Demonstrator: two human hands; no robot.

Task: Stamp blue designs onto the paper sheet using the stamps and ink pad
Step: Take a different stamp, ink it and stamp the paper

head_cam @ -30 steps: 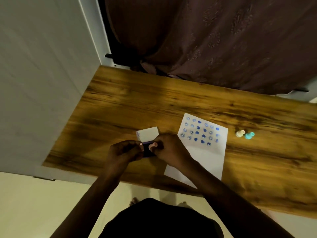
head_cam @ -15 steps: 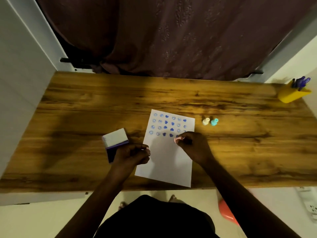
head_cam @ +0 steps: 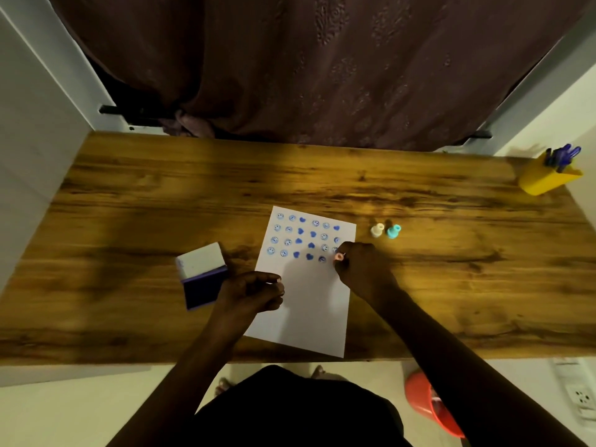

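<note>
A white paper sheet [head_cam: 309, 301] lies on the wooden table [head_cam: 129, 201], its upper half covered with several rows of blue smiley and heart prints. My right hand [head_cam: 362, 269] grips a small pink stamp [head_cam: 338, 256] pressed down at the right end of the lowest row. My left hand [head_cam: 250, 293] rests with curled fingers on the sheet's left edge, holding nothing that I can see. The ink pad [head_cam: 203, 277] sits open just left of that hand, white lid tipped back, dark blue pad showing. A cream stamp [head_cam: 376, 229] and a teal stamp [head_cam: 393, 231] stand right of the sheet.
A yellow pen holder [head_cam: 548, 179] with blue pens stands at the table's far right corner. A dark curtain [head_cam: 306, 69] hangs behind the table. An orange-red object [head_cam: 425, 404] lies on the floor at the lower right, beside a wall socket [head_cam: 580, 398].
My right hand left the ink pad and carried the pink stamp right onto the sheet. My left hand let go of the pad and moved to the sheet's left edge. The view swung right.
</note>
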